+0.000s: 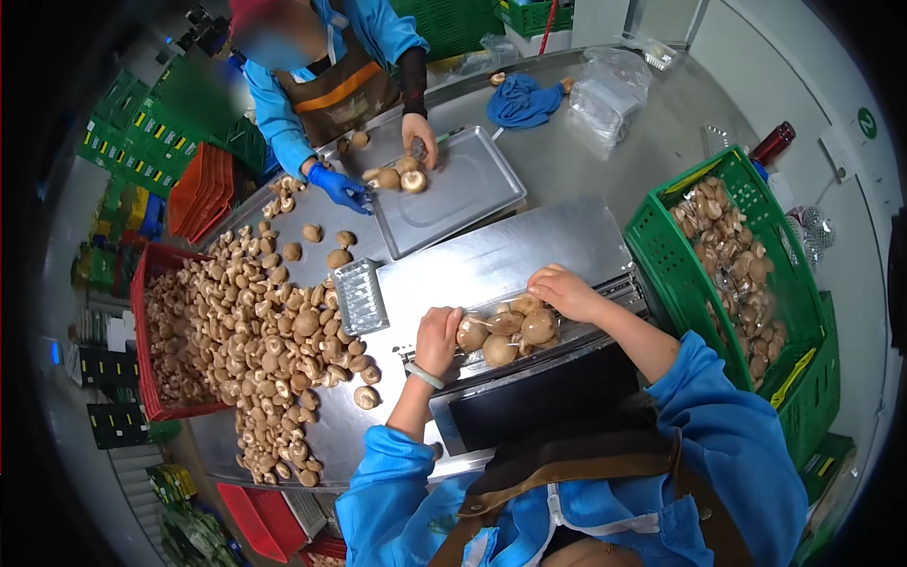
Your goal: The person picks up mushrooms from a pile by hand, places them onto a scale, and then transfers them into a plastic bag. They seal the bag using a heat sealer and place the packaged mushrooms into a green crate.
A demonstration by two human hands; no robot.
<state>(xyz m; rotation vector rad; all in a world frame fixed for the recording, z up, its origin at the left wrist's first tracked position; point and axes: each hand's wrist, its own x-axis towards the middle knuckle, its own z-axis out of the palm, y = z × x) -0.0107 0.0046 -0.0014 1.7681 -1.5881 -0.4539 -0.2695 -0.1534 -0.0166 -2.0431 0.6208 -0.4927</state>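
A pack of brown mushrooms (505, 331) lies in front of me at the near edge of the metal wrapping station, with glossy clear film over it. My left hand (438, 342) grips the film at the pack's left end, fingers closed. At the far right corner, my right hand (563, 291) pinches the film between thumb and fingers. The tray under the mushrooms is mostly hidden. Left of the station, near my left hand, sits a clear plastic tray (360, 296). Loose mushrooms (274, 331) are heaped beyond it.
A red crate (151, 378) tips mushrooms onto the table at left. At right stands a green crate (647, 222) of wrapped packs. Across the table, a co-worker's gloved hand (338, 187) and bare hand (419, 137) are by a metal tray (472, 156). A blue cloth (522, 101) lies behind.
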